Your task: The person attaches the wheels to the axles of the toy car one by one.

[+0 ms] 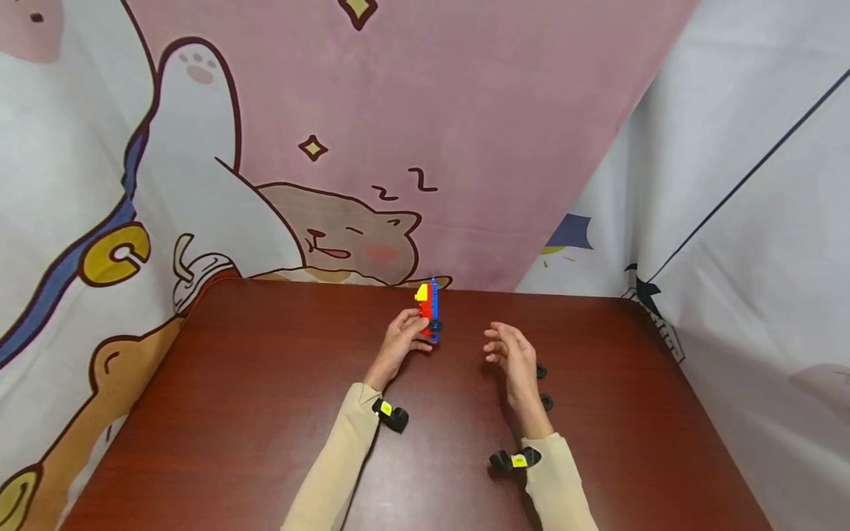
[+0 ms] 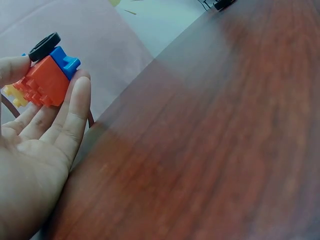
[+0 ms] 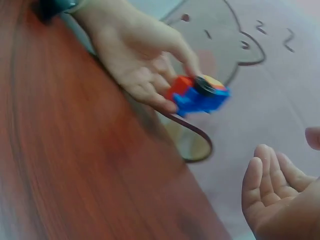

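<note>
My left hand [image 1: 397, 344] holds up a small toy vehicle [image 1: 426, 304] of interlocking plastic blocks, red with a blue base and a yellow block at one end. A single black wheel [image 2: 44, 47] shows on the blue part, and the left thumb presses close to it while the fingers support the red block [image 2: 49, 80] from the other side. To the right, my right hand [image 1: 520, 361] is raised above the table with relaxed, slightly bent fingers and nothing in it. Two loose black wheels [image 1: 547, 402] lie on the table just beside the right hand and wrist.
The brown wooden table [image 1: 265, 413] reaches back to a cartoon-printed cloth [image 1: 478, 147] hanging behind it. White cloth [image 1: 744, 221] hangs along the right side. Each wrist wears a black camera [image 1: 393, 417] over a cream sleeve.
</note>
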The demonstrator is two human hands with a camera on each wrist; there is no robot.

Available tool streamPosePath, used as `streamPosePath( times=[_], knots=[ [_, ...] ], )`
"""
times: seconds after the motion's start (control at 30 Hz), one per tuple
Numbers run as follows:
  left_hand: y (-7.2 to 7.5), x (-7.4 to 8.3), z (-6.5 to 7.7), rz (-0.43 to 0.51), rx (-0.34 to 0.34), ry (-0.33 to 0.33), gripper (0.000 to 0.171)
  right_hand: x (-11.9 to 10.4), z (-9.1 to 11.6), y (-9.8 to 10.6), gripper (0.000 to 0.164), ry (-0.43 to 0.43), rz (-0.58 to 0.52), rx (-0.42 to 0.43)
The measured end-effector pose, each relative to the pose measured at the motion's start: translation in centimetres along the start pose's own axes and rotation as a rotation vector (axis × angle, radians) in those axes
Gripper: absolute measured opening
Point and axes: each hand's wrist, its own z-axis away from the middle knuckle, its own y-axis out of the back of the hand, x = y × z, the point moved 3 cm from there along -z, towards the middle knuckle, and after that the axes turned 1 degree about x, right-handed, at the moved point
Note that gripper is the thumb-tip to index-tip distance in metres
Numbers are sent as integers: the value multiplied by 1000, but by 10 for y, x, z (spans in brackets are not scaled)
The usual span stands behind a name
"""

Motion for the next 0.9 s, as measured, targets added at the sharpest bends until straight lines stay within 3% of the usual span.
streamPosePath(
  times=[0.27, 0.47, 0.7, 0.9],
  knots=[
    [2, 2, 0, 9, 13, -5, 29, -31, 16, 49, 46, 7, 63, 96],
    [1, 3, 1, -10, 7, 8, 30, -44, 35, 86, 34, 16, 132, 200],
    [1, 6, -1, -24, 0, 18, 27, -39, 49, 115, 40, -14, 246, 232],
    [1, 4, 0, -28, -13, 27, 27, -26, 59, 123, 40, -35, 300, 260]
  ],
)
